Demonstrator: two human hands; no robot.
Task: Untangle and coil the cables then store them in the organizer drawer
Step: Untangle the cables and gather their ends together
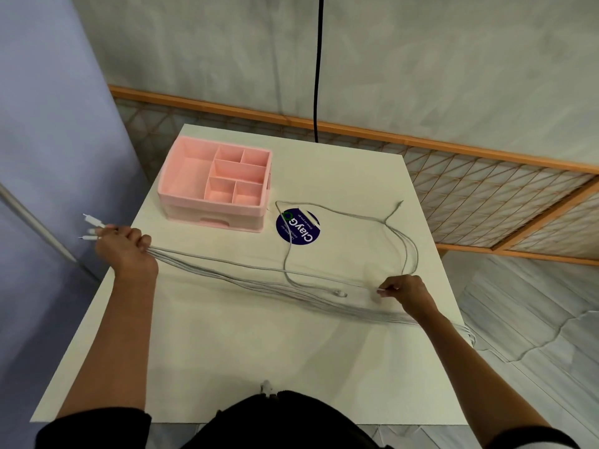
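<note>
Several thin white cables stretch across the white table from left to right. My left hand grips one bunched end at the table's left edge, with white plugs sticking out past the fingers. My right hand pinches a cable end near the right side, above the strands. Loose loops curl toward the far right and over the right edge. The pink organizer stands at the back left, its top compartments bare and its lower drawer shut.
A round dark blue sticker lies on the table just right of the organizer, under one cable loop. A black cord hangs down behind the table's far edge. A wooden lattice screen runs along the back right.
</note>
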